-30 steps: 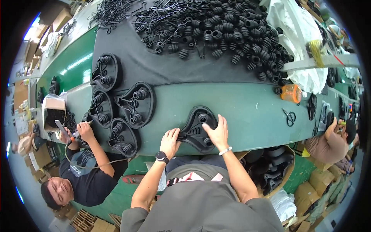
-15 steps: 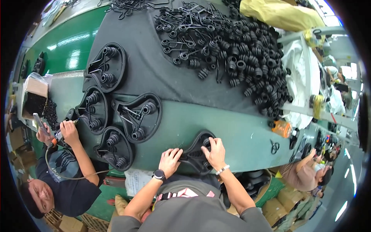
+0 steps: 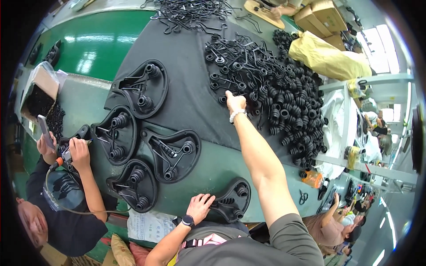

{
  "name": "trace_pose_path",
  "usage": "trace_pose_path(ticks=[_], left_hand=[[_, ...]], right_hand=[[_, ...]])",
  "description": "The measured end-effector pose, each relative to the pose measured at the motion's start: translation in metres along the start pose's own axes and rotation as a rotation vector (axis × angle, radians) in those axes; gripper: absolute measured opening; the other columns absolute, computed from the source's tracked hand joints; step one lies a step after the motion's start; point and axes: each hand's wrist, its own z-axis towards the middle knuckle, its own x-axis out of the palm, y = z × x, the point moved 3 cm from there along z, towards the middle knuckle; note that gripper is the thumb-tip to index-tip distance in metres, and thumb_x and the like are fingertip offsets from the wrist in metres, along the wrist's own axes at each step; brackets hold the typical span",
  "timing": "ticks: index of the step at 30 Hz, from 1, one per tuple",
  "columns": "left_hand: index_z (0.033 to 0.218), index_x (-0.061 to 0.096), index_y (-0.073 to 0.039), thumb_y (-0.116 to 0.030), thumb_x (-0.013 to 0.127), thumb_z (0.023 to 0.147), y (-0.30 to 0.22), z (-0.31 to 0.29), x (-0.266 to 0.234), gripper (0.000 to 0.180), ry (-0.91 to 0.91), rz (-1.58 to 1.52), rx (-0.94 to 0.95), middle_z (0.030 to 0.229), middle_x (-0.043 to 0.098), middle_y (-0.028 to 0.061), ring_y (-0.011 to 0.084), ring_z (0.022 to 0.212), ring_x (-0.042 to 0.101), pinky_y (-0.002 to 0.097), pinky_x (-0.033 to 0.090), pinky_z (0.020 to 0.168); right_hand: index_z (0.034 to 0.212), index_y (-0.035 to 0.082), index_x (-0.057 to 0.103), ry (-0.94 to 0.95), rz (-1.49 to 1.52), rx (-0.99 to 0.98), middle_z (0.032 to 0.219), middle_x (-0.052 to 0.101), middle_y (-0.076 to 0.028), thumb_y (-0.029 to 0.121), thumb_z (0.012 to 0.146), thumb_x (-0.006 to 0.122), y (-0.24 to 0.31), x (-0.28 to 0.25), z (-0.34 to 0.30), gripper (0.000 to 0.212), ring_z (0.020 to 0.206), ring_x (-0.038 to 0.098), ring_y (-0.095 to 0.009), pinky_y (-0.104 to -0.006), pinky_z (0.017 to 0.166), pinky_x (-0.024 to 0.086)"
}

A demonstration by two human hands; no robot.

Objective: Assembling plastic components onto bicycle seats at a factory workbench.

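Observation:
My left hand steadies a black bicycle saddle at the table's near edge, its fingers over the narrow nose. The saddle lies underside up, with two coil springs at its wide end and no long metal rods visible on it. My right arm stretches forward. My right hand is closed at the left edge of a pile of bent black rods with ringed ends; what its fingers hold is hidden. Several upturned saddles fitted with springs and rods lie to the left.
Loose black coil springs are heaped right of the rods on dark cloth. An orange bottle and scissors lie at right. A co-worker at left holds a power tool. A yellow sack lies at the back.
My right hand has left the saddle and reached forward to the rod pile. My left hand stays at the saddle's nose. The whole view has shifted somewhat.

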Motion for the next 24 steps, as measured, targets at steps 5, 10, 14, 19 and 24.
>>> trace_pose_path(ticks=[5,10,14,19,24], left_hand=[[0.141,0.055,-0.014,-0.014,0.082,0.072,0.003,0.000,0.004,0.074,0.003,-0.024,0.008,0.136,0.057,0.0079,0.0309,0.124,0.054,0.0474,0.045,0.103],[0.143,0.054,-0.015,-0.015,0.079,0.076,0.002,-0.011,0.008,0.071,0.022,-0.019,-0.005,0.136,0.057,0.0084,0.0308,0.125,0.053,0.0464,0.044,0.104],[0.142,0.055,-0.013,-0.014,0.080,0.074,-0.001,-0.003,0.009,0.072,0.015,0.017,0.023,0.136,0.057,0.0098,0.0325,0.125,0.053,0.0473,0.043,0.105],[0.142,0.054,-0.011,-0.010,0.080,0.072,-0.006,-0.003,0.011,0.074,0.047,0.080,-0.002,0.136,0.057,0.0120,0.0341,0.125,0.053,0.0486,0.043,0.105],[0.143,0.052,-0.009,-0.010,0.080,0.073,-0.016,0.002,0.011,0.076,0.045,0.148,0.003,0.136,0.056,0.0130,0.0356,0.126,0.052,0.0488,0.042,0.106]], right_hand=[[0.078,-0.009,0.071,-0.146,0.259,-0.025,0.079,0.071,-0.013,0.031,0.071,0.078,0.007,-0.037,0.022,0.041,0.067,0.064,-0.021,-0.0384,0.064,0.052],[0.082,-0.002,0.066,0.101,-0.043,-0.403,0.075,0.068,-0.015,0.039,0.075,0.072,-0.030,-0.141,-0.061,0.042,0.072,0.063,-0.023,-0.0398,0.071,0.050],[0.085,-0.002,0.058,-0.048,-0.082,-0.661,0.076,0.059,-0.012,0.023,0.079,0.074,-0.117,-0.215,-0.137,0.030,0.067,0.057,-0.028,-0.0403,0.064,0.047],[0.088,-0.002,0.058,-0.181,0.038,-0.569,0.083,0.053,-0.012,0.017,0.080,0.076,-0.265,-0.261,-0.183,0.027,0.069,0.055,-0.029,-0.0411,0.065,0.047],[0.096,-0.002,0.062,-0.212,-0.072,-0.320,0.090,0.058,-0.014,0.023,0.081,0.080,-0.400,-0.283,-0.192,0.034,0.079,0.058,-0.032,-0.0417,0.073,0.049]])
